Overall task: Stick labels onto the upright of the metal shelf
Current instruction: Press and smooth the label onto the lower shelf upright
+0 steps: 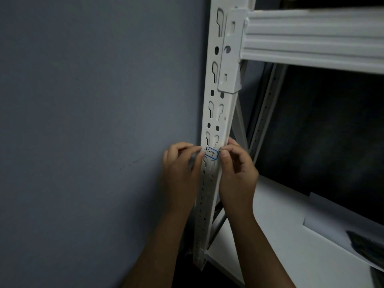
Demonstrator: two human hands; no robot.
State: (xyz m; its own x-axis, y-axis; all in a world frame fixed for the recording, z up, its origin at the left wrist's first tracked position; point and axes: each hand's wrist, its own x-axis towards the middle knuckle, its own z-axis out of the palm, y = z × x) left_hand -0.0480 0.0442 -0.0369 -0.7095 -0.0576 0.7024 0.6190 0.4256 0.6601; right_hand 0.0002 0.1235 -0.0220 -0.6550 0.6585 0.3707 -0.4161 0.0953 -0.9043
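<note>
A white metal upright [218, 113] with keyhole slots runs down the middle of the view. A small white label [212, 153] with a blue border and handwritten marks lies against its front face. My left hand [182, 165] pinches the label's left end, and a dark pen-like thing lies in that hand's fingers. On the other side of the upright, my right hand [236, 169] pinches the label's right end with thumb and forefinger. Both hands press the label on the upright.
A grey-blue wall [93, 121] fills the left. A white horizontal beam [311, 38] joins the upright at the top right. Below it a white shelf board [280, 235] carries a sheet of paper [324, 217] and a dark object [367, 244] at the right edge.
</note>
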